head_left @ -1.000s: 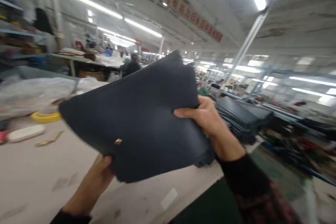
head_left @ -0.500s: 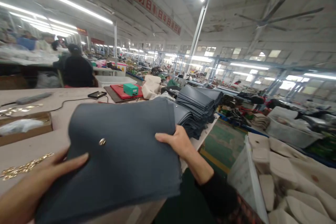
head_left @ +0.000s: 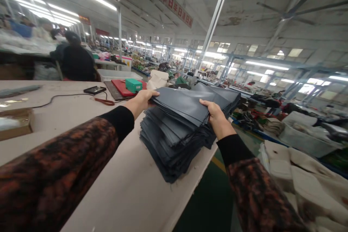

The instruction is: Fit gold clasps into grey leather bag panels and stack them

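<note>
**Hands on the grey stack**

Hands meet at a tall stack of dark grey panels [head_left: 174,141] that sits at the table's [head_left: 130,192] near-right edge, partly overhanging it. Half a second ago both hands held a single panel with a metal stud up close to the camera; now that panel is out of the air and both arms are stretched out to the stack. The left hand [head_left: 143,99] grips the far-left edge of the top panel [head_left: 185,103], fingers curled over it. The right hand [head_left: 216,116] pinches the top panel's near-right edge, thumb on top and fingers tucked below.

Beyond the stack lie a red mat [head_left: 122,86] carrying a green box [head_left: 133,85], and left of these a black phone [head_left: 94,90] and a cable [head_left: 62,98]. Further left of the stack, a brown tray [head_left: 16,123] rests on the table. Behind it all, a person in dark clothes [head_left: 76,61] stands at another bench. Right of the stack, below table level, cream fabric pieces [head_left: 304,174] are piled.
</note>
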The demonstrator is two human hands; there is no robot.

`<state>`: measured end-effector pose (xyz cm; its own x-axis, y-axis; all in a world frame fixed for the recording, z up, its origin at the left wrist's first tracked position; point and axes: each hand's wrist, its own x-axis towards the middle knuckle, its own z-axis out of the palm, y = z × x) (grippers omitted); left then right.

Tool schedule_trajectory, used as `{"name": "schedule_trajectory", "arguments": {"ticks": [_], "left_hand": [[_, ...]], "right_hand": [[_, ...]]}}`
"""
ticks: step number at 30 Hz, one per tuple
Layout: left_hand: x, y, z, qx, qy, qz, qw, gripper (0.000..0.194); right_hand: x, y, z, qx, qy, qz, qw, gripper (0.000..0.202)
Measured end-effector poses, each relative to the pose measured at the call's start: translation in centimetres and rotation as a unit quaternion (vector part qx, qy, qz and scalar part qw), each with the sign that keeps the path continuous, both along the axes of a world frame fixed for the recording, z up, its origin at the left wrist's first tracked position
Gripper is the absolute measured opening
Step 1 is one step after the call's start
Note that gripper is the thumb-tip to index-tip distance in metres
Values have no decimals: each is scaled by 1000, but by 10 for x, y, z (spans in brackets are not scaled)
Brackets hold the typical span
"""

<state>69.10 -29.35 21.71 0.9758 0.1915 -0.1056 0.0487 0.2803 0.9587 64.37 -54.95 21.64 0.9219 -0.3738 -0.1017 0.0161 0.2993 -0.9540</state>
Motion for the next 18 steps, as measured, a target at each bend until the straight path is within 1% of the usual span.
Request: {"name": "schedule_trajectory", "arguments": {"ticks": [1,2,3,4,6,8,10,12,15,17,18], "left_hand": [[6,-4,-9,-9,7,5,1000,17],[10,-6,-14,-17,13,8,1000,18],[15,-8,-16,-22,16,9,1000,18],[19,-8,-16,-28,14,14,999,16],[27,-8,-10,-37,3,29,999,13],[34,-6,-5,-43,-12,45,998,16],[39,-4,-5,-44,-17,52,998,16],[42,-1,-15,-36,-3,51,998,13],[41,1,-43,-19,30,46,998,20],[42,2,-60,-8,23,50,998,25],[43,3,-66,-4,6,57,998,27]], "right_hand": [[0,-3,-8,0,15,8,1000,13],[-1,-7,-15,1,30,16,999,10],[-3,-9,-21,2,42,24,999,8],[-4,-11,-24,4,53,33,998,7],[-5,-13,-27,15,59,52,997,7],[-5,-13,-26,28,37,62,997,5],[-3,-11,-27,29,13,68,997,3],[-2,-10,-30,12,12,73,997,5],[-6,-11,-34,-36,36,80,995,10],[-12,-12,-33,-79,45,87,992,14],[-15,-12,-31,-105,51,96,989,16]]}}
